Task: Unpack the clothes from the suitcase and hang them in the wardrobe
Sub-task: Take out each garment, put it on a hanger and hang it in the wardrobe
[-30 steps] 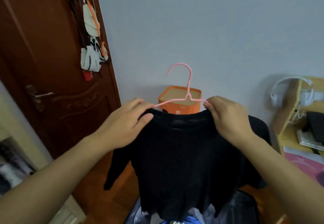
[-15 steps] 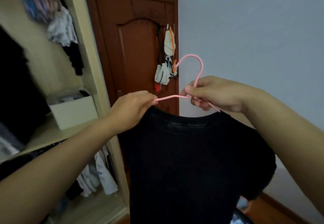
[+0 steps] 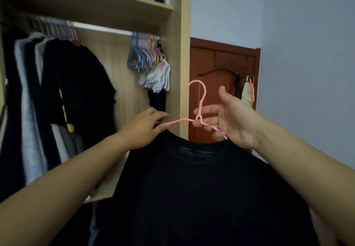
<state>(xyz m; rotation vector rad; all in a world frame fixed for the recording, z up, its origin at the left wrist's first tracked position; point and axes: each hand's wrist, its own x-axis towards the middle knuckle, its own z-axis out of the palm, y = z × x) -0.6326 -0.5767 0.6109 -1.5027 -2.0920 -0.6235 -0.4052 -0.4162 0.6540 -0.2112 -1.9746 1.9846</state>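
Observation:
A black top [image 3: 201,188] hangs on a pink wire hanger [image 3: 198,107] in front of me. My right hand [image 3: 230,120] holds the hanger at its neck, fingers curled round the wire under the hook. My left hand [image 3: 146,128] pinches the hanger's left arm at the top's shoulder. The open wardrobe [image 3: 180,53] stands to the left, its rail [image 3: 101,28] carrying dark and grey clothes [image 3: 57,95]. The suitcase is out of view.
A bunch of empty coloured hangers [image 3: 146,55] and white socks [image 3: 157,78] hang at the rail's right end. A shelf [image 3: 96,5] runs above the rail. A brown door [image 3: 221,84] with items hung on it stands right of the wardrobe.
My view has swung left and up, from the door to the wardrobe's rail. The top on its hanger has come along, and my right hand has shifted from the shoulder to the hanger's neck.

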